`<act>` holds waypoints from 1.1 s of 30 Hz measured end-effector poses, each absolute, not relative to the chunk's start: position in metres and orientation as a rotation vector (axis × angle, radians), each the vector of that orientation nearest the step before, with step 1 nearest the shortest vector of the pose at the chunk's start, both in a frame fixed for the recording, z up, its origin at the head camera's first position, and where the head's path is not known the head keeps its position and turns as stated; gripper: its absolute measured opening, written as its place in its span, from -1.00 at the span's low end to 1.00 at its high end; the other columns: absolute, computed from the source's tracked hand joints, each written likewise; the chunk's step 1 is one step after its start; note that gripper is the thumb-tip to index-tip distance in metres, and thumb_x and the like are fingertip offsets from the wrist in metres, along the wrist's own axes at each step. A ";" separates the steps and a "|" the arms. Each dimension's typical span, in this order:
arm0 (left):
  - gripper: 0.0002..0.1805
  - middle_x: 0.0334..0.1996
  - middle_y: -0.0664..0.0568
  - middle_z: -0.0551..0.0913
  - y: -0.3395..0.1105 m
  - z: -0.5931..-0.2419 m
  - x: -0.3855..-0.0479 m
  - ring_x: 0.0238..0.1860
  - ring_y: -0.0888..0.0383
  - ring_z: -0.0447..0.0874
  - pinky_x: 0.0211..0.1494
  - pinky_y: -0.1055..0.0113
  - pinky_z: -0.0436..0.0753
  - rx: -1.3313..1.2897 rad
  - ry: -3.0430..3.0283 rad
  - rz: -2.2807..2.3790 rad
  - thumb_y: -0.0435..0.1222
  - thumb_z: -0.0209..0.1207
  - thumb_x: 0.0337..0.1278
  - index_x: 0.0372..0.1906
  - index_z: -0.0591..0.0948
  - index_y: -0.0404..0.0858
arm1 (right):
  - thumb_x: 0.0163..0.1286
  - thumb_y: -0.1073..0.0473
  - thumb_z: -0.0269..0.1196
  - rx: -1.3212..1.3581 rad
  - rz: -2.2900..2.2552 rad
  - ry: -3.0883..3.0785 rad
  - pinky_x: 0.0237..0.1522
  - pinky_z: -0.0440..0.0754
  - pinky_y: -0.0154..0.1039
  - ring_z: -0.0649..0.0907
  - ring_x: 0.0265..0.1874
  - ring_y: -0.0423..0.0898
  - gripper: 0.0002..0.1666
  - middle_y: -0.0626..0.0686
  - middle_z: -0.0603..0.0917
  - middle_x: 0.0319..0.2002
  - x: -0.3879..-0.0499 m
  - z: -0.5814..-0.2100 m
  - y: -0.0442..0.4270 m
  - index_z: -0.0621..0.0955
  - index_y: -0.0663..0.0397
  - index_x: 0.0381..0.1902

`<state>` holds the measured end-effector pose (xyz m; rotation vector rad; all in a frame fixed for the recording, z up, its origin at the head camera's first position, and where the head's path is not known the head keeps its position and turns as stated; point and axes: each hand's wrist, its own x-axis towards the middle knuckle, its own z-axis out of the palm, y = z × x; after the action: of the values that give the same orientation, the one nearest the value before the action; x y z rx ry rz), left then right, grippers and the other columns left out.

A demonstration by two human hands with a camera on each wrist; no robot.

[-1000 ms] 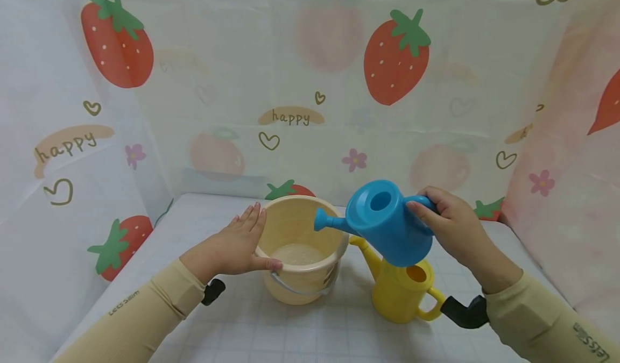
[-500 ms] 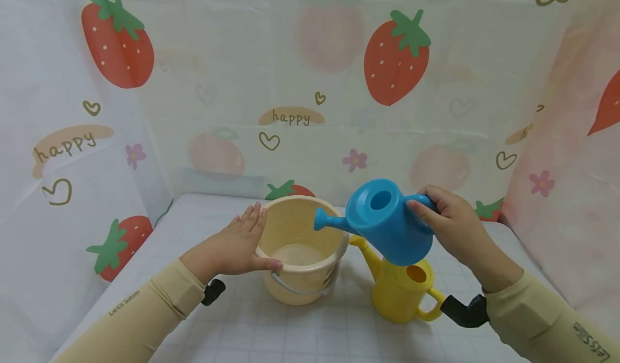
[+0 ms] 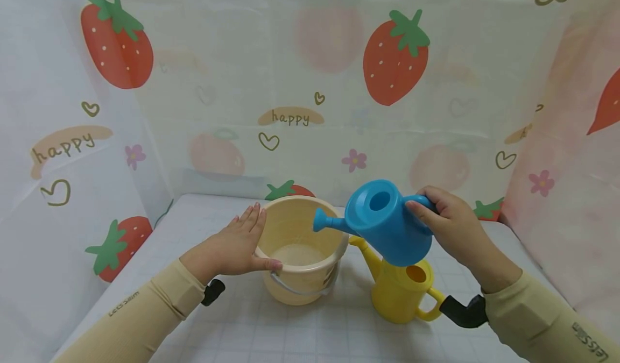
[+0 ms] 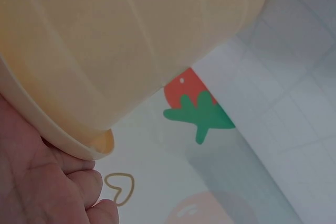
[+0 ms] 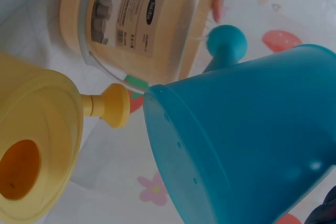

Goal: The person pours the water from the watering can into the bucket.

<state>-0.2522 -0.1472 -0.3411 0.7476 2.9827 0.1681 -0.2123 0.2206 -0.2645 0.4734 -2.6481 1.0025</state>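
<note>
A cream bucket (image 3: pixel 300 282) stands on the table with a pale, glistening bottom that looks wet. My left hand (image 3: pixel 232 247) rests on its left rim, thumb and fingers spread and mostly straight. In the right hand (image 3: pixel 452 223) I grip the handle of a blue watering can (image 3: pixel 392 234), tilted to the left. Its spout points over the bucket's opening, and faint thin streaks, like water, show below the spout's head. A yellow watering can (image 3: pixel 399 293) stands upright under the blue one, right of the bucket. In the left wrist view the fingers (image 4: pixel 84 182) touch the bucket rim.
The table (image 3: pixel 252 331) has a pale checked cover. Behind and at both sides hangs a curtain (image 3: pixel 300 56) printed with strawberries. The bucket's thin handle (image 3: pixel 305 290) hangs down in front. A label (image 5: pixel 126 22) shows on the bucket's side.
</note>
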 end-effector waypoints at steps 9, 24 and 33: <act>0.37 0.40 -0.30 -0.23 -0.147 -0.342 -0.253 0.42 -0.14 -0.31 0.36 -0.08 -0.05 0.749 2.990 0.153 0.56 -0.21 -0.31 0.39 -0.14 -0.45 | 0.39 -0.09 0.02 0.469 1.017 -2.653 -0.10 0.50 0.16 0.52 -0.23 0.06 -0.60 0.10 0.53 -0.35 -0.213 -0.265 0.222 0.49 0.17 -0.20; 0.36 0.41 -0.30 -0.24 -0.146 -0.342 -0.253 0.42 -0.14 -0.32 0.36 -0.08 -0.06 0.745 2.984 0.163 0.55 -0.19 -0.30 0.39 -0.14 -0.45 | 0.38 -0.10 0.02 0.454 1.003 -2.655 -0.08 0.48 0.21 0.53 -0.19 0.09 -0.59 0.12 0.55 -0.30 -0.213 -0.264 0.222 0.49 0.17 -0.18; 0.35 0.41 -0.29 -0.24 -0.146 -0.342 -0.253 0.42 -0.14 -0.31 0.36 -0.08 -0.06 0.741 2.983 0.166 0.54 -0.17 -0.28 0.39 -0.14 -0.45 | 0.39 -0.09 0.02 0.467 0.996 -2.649 -0.10 0.49 0.17 0.51 -0.22 0.07 -0.60 0.10 0.53 -0.34 -0.213 -0.264 0.222 0.49 0.16 -0.20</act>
<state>-0.2528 -0.1464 -0.3416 0.7407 2.9829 0.1656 -0.2133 0.2216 -0.2637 0.4672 -2.6493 0.9960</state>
